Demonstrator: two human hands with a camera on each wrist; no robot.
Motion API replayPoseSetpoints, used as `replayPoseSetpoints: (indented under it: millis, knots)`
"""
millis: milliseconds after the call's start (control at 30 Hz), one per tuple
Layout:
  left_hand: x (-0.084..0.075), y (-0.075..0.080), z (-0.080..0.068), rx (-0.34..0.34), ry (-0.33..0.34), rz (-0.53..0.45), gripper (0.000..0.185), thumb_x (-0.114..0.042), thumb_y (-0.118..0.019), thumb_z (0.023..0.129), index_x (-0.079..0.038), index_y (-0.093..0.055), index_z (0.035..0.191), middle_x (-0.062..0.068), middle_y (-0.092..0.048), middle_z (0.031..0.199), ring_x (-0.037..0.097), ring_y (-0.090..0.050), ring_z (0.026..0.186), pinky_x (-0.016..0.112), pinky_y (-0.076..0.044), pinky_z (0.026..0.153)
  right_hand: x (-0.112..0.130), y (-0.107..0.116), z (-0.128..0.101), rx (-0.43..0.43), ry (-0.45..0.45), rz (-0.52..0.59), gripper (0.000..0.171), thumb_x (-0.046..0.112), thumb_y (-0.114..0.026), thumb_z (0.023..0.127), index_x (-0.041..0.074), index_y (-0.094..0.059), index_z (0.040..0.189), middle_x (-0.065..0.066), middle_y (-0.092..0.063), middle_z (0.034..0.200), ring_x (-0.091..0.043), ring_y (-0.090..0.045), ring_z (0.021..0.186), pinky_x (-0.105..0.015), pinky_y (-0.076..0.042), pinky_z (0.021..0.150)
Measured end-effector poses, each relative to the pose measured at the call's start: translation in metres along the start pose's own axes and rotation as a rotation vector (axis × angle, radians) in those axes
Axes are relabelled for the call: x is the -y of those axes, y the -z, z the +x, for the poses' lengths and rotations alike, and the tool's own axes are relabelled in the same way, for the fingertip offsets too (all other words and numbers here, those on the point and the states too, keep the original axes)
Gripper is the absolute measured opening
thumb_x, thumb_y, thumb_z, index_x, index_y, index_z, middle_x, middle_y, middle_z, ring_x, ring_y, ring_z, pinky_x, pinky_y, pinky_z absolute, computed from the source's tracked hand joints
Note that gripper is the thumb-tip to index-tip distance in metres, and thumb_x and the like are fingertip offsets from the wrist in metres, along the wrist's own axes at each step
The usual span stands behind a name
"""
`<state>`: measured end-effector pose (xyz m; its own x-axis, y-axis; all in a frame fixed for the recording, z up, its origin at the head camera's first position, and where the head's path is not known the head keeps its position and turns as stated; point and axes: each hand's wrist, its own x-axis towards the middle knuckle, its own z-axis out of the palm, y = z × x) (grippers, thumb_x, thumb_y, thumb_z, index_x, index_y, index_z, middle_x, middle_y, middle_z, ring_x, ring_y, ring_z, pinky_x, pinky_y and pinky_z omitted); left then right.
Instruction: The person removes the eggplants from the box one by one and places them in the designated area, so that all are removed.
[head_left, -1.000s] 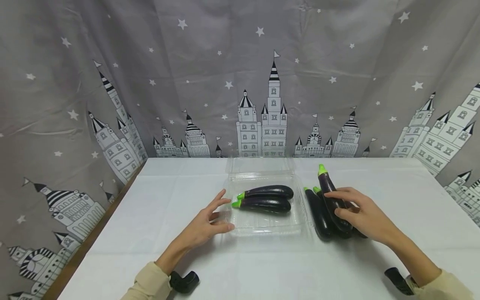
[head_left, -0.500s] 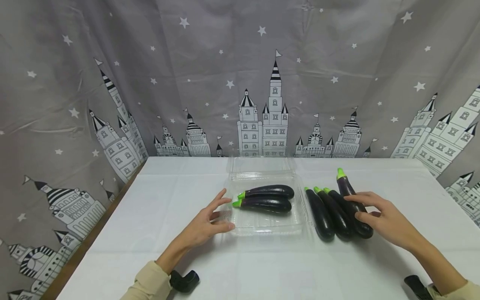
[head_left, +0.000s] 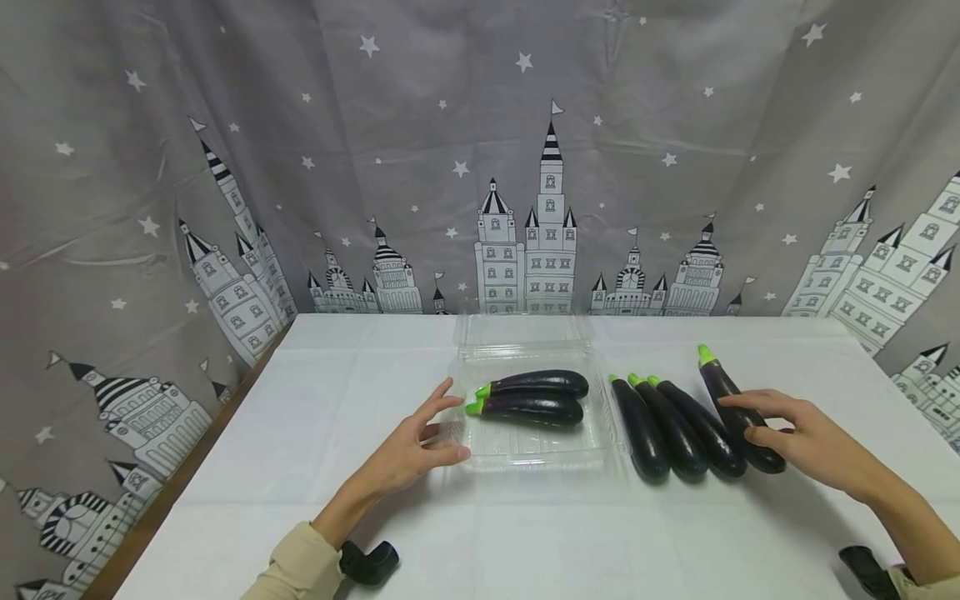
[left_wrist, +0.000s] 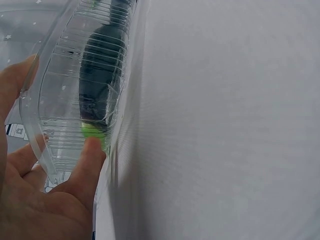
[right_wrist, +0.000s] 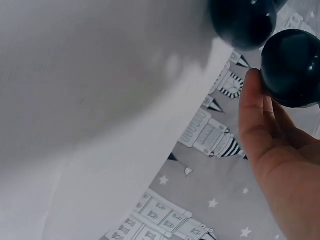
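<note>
A grey curtain [head_left: 150, 208] printed with stars and castles hung along the left side and the far edge of the desk [head_left: 315, 392], which was covered in white cloth. The person's left hand [head_left: 408, 454] lay at the near left corner of a clear plastic container [head_left: 525, 450], thumb and fingers relaxed and spread, touching its ribbed wall; the left wrist view showed a fingertip against the plastic just by a green stem. Inside the container lay two eggplants [head_left: 532, 396] side by side, stems pointing left, the near one touching the far one. The container's lid [head_left: 521, 329] stood open on the far side.

Just right of the container three more eggplants [head_left: 675, 427] lay close together on the cloth, stems toward the far left, their near ends fanned out to the right. A fourth eggplant [head_left: 738, 412] lay slightly apart on their right, and the right hand [head_left: 806, 442] gripped its near end, fingers curled over the top and thumb underneath. The right wrist view showed the dark rounded end [right_wrist: 291, 67] against the fingers, lifted a little off the cloth.
</note>
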<state>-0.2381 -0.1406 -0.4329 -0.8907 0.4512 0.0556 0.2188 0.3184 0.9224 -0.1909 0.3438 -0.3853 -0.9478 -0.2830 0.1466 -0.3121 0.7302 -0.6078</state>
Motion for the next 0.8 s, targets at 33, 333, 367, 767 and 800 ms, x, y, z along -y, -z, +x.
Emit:
replayPoseSetpoints:
  millis: [33, 333, 367, 767, 800]
  knots:
    - [0.001, 0.000, 0.000, -0.001, -0.003, 0.000, 0.071, -0.027, -0.074, 0.077, -0.011, -0.039, 0.137, -0.011, -0.007, 0.151, 0.038, -0.035, 0.125, 0.046, -0.034, 0.099, -0.002, 0.001, 0.000, 0.008, -0.007, 0.004, 0.033, 0.013, -0.057, 0.090, 0.017, -0.058, 0.122, -0.014, -0.049, 0.127, 0.005, -0.038, 0.106, -0.047, -0.043, 0.077]
    - [0.000, 0.000, -0.001, -0.001, -0.007, 0.000, 0.071, -0.027, -0.074, 0.077, -0.011, -0.039, 0.137, -0.010, -0.007, 0.152, 0.036, -0.037, 0.124, 0.046, -0.034, 0.098, -0.012, 0.004, 0.000, 0.040, -0.077, 0.045, 0.036, 0.013, -0.056, 0.090, 0.009, -0.054, 0.126, -0.024, -0.045, 0.129, -0.041, -0.042, 0.112, -0.055, -0.042, 0.079]
    - [0.000, 0.000, -0.001, -0.001, -0.008, 0.001, 0.071, -0.027, -0.074, 0.077, -0.011, -0.039, 0.137, -0.010, -0.007, 0.152, 0.036, -0.037, 0.124, 0.046, -0.034, 0.098, -0.013, 0.004, 0.001, 0.045, -0.085, 0.051, 0.037, 0.013, -0.055, 0.090, 0.008, -0.053, 0.127, -0.025, -0.044, 0.130, -0.043, -0.042, 0.113, -0.057, -0.041, 0.079]
    - [0.000, 0.001, -0.001, 0.001, -0.010, -0.005, 0.072, -0.027, -0.074, 0.077, -0.011, -0.039, 0.137, -0.012, -0.007, 0.151, 0.036, -0.037, 0.124, 0.047, -0.035, 0.098, -0.023, -0.002, 0.003, 0.039, -0.122, 0.064, 0.047, 0.013, -0.059, 0.088, 0.003, -0.046, 0.132, -0.026, -0.039, 0.134, -0.044, -0.043, 0.110, -0.055, -0.041, 0.079]
    - [0.001, 0.001, -0.001, 0.002, -0.008, -0.005, 0.071, -0.027, -0.074, 0.078, -0.011, -0.039, 0.137, -0.013, -0.007, 0.151, 0.036, -0.037, 0.124, 0.046, -0.035, 0.098, -0.023, -0.002, 0.003, 0.042, -0.125, 0.070, 0.047, 0.013, -0.059, 0.088, 0.004, -0.046, 0.132, -0.026, -0.039, 0.134, -0.045, -0.043, 0.111, -0.055, -0.041, 0.080]
